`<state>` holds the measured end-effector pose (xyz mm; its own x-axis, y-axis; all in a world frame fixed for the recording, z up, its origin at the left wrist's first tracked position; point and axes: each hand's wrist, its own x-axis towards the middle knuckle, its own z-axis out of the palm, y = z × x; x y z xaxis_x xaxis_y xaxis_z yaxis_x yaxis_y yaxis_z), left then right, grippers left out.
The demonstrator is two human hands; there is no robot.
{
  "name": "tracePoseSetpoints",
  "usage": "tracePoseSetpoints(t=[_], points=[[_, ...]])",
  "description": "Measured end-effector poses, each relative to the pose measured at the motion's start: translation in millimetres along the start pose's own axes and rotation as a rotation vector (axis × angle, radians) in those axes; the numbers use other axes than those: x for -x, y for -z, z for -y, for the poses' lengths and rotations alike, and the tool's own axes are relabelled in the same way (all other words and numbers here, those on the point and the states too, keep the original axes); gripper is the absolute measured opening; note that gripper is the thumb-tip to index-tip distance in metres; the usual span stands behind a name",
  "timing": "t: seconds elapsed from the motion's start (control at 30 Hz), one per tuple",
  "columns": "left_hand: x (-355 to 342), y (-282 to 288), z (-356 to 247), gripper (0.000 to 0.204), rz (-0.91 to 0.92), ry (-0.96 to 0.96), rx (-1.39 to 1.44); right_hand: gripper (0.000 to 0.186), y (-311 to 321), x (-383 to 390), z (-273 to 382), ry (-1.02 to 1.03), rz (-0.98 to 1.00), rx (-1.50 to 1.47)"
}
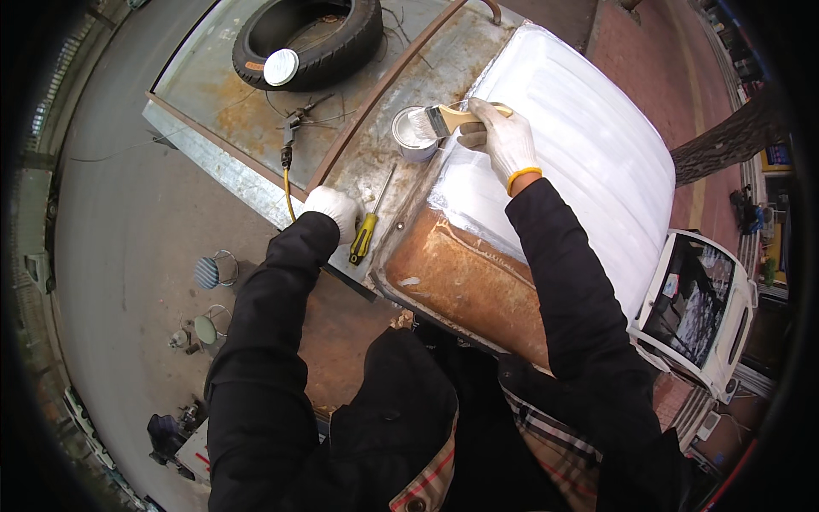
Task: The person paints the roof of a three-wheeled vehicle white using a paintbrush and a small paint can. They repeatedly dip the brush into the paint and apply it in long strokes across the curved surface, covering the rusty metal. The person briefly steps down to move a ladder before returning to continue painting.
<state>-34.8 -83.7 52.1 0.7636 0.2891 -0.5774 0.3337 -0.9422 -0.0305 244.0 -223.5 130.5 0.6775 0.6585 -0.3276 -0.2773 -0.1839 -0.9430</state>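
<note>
My right hand [503,141], in a white glove with a yellow cuff, grips the wooden handle of a flat paintbrush [439,122]. White paint coats its bristles, which are over the rim of a small open paint can [415,154] holding white paint. The can stands beside a domed roof panel, mostly painted white [567,141], with bare rusty metal [465,273] at its near end. My left hand [334,212], also gloved, is closed at the near end of a brown metal rail [375,98]; its fingers are mostly hidden. A yellow-handled screwdriver [365,235] lies just right of it.
A black tire [311,43] lies on the metal sheet, with a white lid [281,66] against its side. Nearer is an air blow gun [292,132] with a yellow hose. Stools [207,273] stand on the ground at left; a tree trunk [721,141] rises at right.
</note>
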Motion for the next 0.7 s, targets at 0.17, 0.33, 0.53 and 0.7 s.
tracePoseSetpoints(t=[0.17,0.33,0.53,0.7], points=[[-1,-1,-1,0.022,-0.010,-0.004,0.021,0.040,-5,10,-4,-0.064,-0.051,-0.129],[-7,-8,1,0.024,-0.011,0.006,-0.008,0.034,-6,14,-19,-0.067,-0.119,-0.322],[2,8,-4,0.028,-0.002,0.004,-0.039,0.031,-8,19,-18,-0.055,-0.227,-0.381],[7,20,-8,0.029,0.153,0.003,0.006,0.032,-8,19,-11,-0.025,-0.247,-0.450]])
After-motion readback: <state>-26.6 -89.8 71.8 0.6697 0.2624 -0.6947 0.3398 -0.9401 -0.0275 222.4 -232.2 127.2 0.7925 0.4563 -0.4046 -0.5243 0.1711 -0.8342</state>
